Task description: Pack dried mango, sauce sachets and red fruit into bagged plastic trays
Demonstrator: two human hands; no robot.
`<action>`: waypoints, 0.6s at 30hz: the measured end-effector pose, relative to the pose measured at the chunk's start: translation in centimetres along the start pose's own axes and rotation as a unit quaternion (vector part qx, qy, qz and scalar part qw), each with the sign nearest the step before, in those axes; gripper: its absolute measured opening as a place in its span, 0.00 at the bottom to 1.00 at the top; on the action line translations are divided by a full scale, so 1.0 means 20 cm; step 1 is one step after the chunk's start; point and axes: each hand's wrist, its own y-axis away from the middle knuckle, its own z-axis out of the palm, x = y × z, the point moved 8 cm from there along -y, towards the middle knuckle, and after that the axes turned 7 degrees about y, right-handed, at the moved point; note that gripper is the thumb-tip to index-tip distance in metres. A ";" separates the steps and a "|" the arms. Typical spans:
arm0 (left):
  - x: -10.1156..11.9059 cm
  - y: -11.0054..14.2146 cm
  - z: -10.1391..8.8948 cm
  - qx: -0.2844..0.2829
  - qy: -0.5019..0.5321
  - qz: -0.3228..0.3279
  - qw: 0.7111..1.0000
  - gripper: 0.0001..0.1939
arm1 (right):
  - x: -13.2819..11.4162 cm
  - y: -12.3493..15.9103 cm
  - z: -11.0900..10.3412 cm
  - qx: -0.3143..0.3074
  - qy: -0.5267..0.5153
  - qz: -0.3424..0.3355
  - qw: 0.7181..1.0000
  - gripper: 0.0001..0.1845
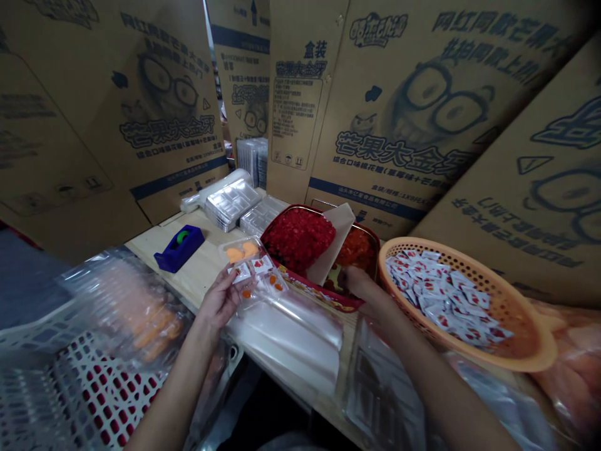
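In my left hand (220, 300) is a clear plastic compartment tray (246, 300), gripped at its left edge. Two large orange pieces (241, 252) lie in its far end, white sachets with red print (260, 265) in the middle, and a few small orange pieces (275, 282) nearer me. My right hand (359, 283) reaches into the right part of a red box (340, 302); its fingers are mostly hidden there. Small orange-red pieces (355, 248) fill that side, beyond a cardboard divider (331, 244). Dark red pieces (300, 238) are heaped on the left side.
An orange basket (526, 351) full of sachets stands at the right. Left are a blue tape dispenser (179, 249), stacked clear trays (232, 203) and a white plastic crate (61, 376) with bagged orange pieces (145, 313). Plastic bags (291, 338) lie in front. Large cartons (385, 113) wall the back.
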 end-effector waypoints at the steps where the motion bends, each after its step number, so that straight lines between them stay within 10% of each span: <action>1: 0.00 0.00 0.00 0.001 0.000 -0.001 1.000 0.11 | -0.02 0.01 -0.04 0.010 -0.004 -0.006 1.000 0.08; 6: -0.05 -0.02 0.03 -0.010 0.008 -0.018 1.000 0.13 | -0.40 0.13 -0.17 0.042 -0.063 -0.104 0.992 0.03; 11: -0.08 -0.02 0.08 -0.031 0.023 -0.008 0.999 0.14 | -0.92 0.35 0.03 -0.035 -0.250 -0.269 0.929 0.01; 18: -0.09 -0.02 0.07 -0.020 0.035 -0.020 0.999 0.13 | -1.06 0.40 0.22 -0.079 -0.259 -0.325 0.906 0.05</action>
